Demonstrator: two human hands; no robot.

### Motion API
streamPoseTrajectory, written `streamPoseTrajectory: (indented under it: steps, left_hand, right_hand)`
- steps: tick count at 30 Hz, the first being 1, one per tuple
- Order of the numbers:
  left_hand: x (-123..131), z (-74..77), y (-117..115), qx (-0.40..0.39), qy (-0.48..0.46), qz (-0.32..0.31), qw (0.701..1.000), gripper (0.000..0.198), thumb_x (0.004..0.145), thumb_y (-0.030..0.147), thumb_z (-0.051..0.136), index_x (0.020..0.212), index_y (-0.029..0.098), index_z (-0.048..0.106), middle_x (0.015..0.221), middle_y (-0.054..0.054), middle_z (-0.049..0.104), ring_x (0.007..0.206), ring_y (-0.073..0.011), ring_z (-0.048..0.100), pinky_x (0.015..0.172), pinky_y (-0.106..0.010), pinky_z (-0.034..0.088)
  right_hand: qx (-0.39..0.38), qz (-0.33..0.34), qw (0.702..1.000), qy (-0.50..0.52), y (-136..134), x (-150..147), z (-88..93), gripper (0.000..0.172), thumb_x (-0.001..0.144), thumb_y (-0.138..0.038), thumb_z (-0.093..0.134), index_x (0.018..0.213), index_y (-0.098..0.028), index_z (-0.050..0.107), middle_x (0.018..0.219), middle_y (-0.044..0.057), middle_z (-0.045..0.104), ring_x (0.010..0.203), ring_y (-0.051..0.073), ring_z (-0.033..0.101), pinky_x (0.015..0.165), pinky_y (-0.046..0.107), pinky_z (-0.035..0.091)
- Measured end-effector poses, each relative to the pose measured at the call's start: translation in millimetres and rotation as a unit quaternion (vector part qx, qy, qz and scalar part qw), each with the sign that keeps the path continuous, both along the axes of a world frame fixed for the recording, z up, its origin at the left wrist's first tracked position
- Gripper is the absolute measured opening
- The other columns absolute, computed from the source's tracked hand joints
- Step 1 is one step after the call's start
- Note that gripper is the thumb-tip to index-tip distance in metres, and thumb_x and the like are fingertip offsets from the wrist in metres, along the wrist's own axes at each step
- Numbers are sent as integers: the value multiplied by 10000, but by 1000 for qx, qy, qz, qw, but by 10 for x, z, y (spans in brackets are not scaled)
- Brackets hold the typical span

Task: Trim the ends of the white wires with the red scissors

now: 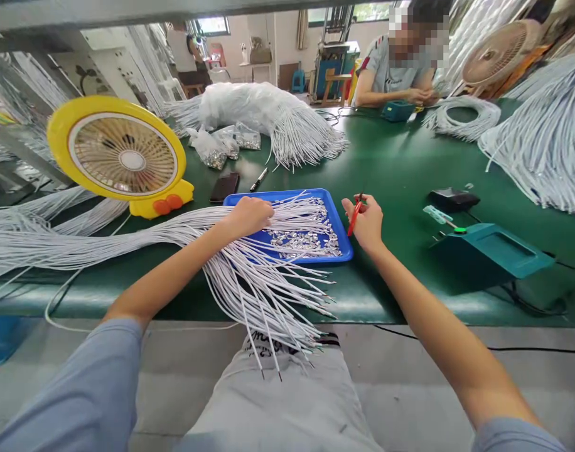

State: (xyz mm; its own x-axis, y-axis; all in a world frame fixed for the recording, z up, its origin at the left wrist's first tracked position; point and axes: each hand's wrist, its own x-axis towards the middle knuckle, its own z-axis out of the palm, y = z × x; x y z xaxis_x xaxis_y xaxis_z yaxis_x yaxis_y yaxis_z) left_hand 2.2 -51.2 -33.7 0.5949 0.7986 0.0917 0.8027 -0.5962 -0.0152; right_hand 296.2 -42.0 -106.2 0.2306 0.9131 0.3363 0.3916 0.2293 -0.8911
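My left hand [248, 215] rests closed on a thick bundle of white cables [127, 242] that runs from the left across the green table and fans out over its front edge onto my lap. The cable ends cross a blue tray [340, 233] holding several small metal terminals [306, 242]. My right hand [368, 221] hovers just right of the tray, pinching a small red tool [354, 216] between thumb and fingers.
A yellow desk fan [120, 154] stands at the left. A teal machine [492, 250] with a green button sits at the right, a black phone [224, 186] and a pen [258, 179] behind the tray. More cable bundles [546, 135] lie around. Another person [400, 63] works at the far side.
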Motion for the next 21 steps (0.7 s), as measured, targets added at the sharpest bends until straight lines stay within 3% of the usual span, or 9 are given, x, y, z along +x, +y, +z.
streamPoseTrajectory:
  steps: [4,9,12,15,18,21]
  left_hand:
    - [7,-162,46,-9,43,-4,999,177,837,163,530,813,108,696,929,-131,703,885,-238,653,707,-274,409]
    - [24,-213,47,-6,35,5,999,283,867,152,424,854,106,703,937,-136,683,898,-239,640,719,-296,410]
    - [-3,-186,116,10,1,31,999,318,886,185,399,985,103,690,1015,-135,657,903,-226,629,741,-304,425]
    - [16,-137,124,17,-125,19,992,291,894,229,440,952,102,695,903,-97,649,791,-167,601,718,-274,433]
    - [126,-63,-49,-30,-320,-51,946,215,851,250,550,788,114,704,732,-42,635,636,-107,530,609,-229,415]
    - [295,2,-376,-182,-419,-146,878,173,828,257,614,796,126,722,694,-35,660,599,-89,532,527,-197,394]
  right_hand:
    - [22,-29,999,32,19,-15,2,453,659,-441,732,999,-170,605,699,-13,596,601,123,522,597,274,460]
    - [36,-31,996,76,22,-42,8,402,729,-418,655,1057,-191,604,746,-9,607,597,117,539,553,270,482]
    - [42,-42,994,93,17,-63,14,378,742,-398,647,1057,-193,606,762,-3,605,592,113,534,519,264,474]
    - [53,-63,989,119,23,-72,24,353,735,-377,665,1027,-188,604,755,5,598,565,104,504,481,258,439]
    - [59,-64,985,150,8,-94,53,337,741,-371,673,1012,-198,573,743,-1,588,518,87,456,465,264,410]
    - [65,-40,982,172,-71,-166,116,293,782,-380,639,1012,-236,528,791,8,616,562,105,485,489,276,421]
